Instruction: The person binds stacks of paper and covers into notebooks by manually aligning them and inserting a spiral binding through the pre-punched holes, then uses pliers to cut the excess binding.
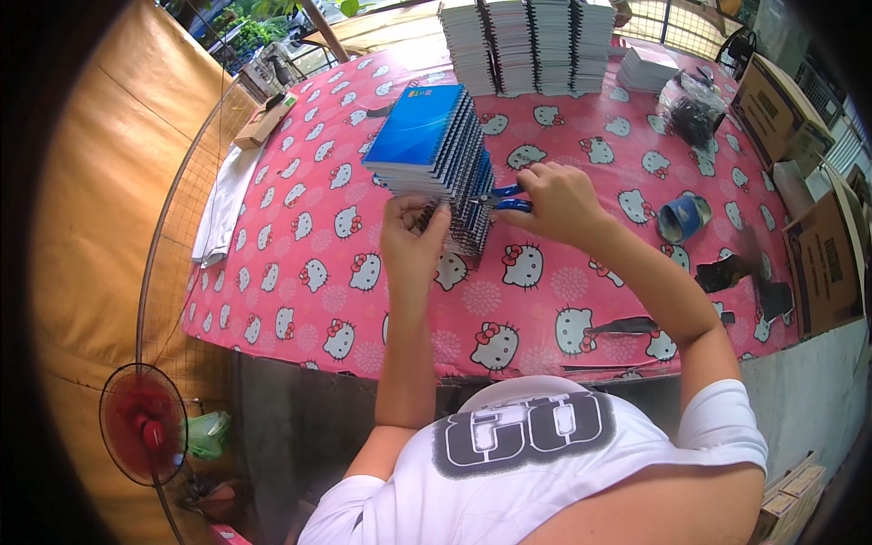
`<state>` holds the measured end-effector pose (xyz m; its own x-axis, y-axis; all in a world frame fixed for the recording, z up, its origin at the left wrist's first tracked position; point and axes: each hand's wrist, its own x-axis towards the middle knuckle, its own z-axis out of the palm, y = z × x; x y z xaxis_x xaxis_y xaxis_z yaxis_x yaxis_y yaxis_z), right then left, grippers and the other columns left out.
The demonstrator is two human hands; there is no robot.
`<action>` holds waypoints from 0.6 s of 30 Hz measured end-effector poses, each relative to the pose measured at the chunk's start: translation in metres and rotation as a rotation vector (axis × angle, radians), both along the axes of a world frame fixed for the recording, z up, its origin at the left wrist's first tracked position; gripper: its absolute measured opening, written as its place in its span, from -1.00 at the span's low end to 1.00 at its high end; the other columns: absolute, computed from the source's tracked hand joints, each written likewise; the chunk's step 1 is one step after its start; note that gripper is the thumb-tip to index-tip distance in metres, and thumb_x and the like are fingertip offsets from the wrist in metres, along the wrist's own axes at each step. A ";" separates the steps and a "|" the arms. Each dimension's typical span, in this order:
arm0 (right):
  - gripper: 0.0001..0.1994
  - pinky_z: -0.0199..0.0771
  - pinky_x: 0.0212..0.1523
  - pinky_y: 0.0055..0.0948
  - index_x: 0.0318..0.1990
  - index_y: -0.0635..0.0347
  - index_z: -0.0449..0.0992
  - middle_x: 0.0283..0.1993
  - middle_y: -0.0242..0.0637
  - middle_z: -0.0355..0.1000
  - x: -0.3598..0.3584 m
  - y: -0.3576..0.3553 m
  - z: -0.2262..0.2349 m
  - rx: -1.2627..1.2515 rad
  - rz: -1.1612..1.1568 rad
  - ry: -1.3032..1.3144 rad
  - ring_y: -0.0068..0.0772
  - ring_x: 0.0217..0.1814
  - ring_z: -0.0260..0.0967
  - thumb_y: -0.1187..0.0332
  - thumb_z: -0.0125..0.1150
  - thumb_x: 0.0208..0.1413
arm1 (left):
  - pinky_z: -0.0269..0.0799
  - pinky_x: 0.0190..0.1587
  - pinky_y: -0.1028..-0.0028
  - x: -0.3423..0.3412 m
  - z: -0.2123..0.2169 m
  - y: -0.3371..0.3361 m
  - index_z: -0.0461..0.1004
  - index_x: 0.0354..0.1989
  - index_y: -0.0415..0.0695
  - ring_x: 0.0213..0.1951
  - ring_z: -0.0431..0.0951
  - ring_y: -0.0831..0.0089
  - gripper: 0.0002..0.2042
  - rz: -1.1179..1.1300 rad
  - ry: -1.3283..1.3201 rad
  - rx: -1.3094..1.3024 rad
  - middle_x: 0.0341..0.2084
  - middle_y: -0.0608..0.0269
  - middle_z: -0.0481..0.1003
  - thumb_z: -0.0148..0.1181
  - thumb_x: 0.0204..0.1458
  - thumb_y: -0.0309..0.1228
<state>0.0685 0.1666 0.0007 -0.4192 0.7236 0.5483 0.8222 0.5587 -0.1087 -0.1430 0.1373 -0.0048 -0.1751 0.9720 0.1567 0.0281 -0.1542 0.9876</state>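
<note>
A leaning stack of blue-covered spiral notebooks (427,136) stands on the pink cartoon-cat tablecloth (300,272). My left hand (413,238) presses against the wire-bound edges at the near side of the stack. My right hand (556,202) grips blue-handled pliers (502,198), their jaws at the spiral binding on the right side of the stack.
Tall stacks of white spiral-bound pads (527,44) stand at the far edge. A bag of black wire coils (692,111), a blue cup (683,218), black scraps (736,272) and cardboard boxes (822,263) lie to the right. A red fan (141,422) stands lower left.
</note>
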 end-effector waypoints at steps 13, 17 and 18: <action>-0.49 0.44 -0.45 -0.27 -0.57 0.18 0.44 -0.51 -0.23 0.45 -0.003 -0.008 -0.010 -0.018 -0.031 -0.005 -0.20 -0.48 0.45 -0.15 0.29 -0.11 | 0.30 -0.59 0.64 -0.002 -0.009 0.002 0.32 -0.15 -0.25 -0.56 0.42 0.64 -0.64 0.007 -0.060 -0.071 -0.45 0.24 0.47 0.34 -0.05 -0.43; -0.47 0.45 -0.43 -0.26 -0.54 0.21 0.47 -0.50 -0.20 0.45 -0.008 0.004 -0.012 0.203 0.019 0.010 -0.18 -0.47 0.46 -0.18 0.26 -0.10 | 0.30 -0.60 0.64 0.004 -0.003 -0.004 0.32 -0.15 -0.25 -0.55 0.42 0.64 -0.66 0.000 -0.010 -0.085 -0.45 0.25 0.47 0.33 -0.04 -0.45; -0.45 0.46 -0.42 -0.26 -0.51 0.24 0.50 -0.50 -0.17 0.47 -0.013 0.003 -0.012 0.050 0.000 0.001 -0.17 -0.46 0.48 -0.19 0.25 -0.09 | 0.30 -0.60 0.65 0.004 -0.005 -0.003 0.32 -0.16 -0.25 -0.56 0.42 0.64 -0.65 0.007 -0.007 -0.072 -0.44 0.25 0.47 0.34 -0.04 -0.45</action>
<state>0.0558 0.1695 -0.0113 -0.4186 0.6955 0.5840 0.8224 0.5632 -0.0812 -0.1395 0.1341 -0.0098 -0.1829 0.9794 0.0850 0.0221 -0.0824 0.9964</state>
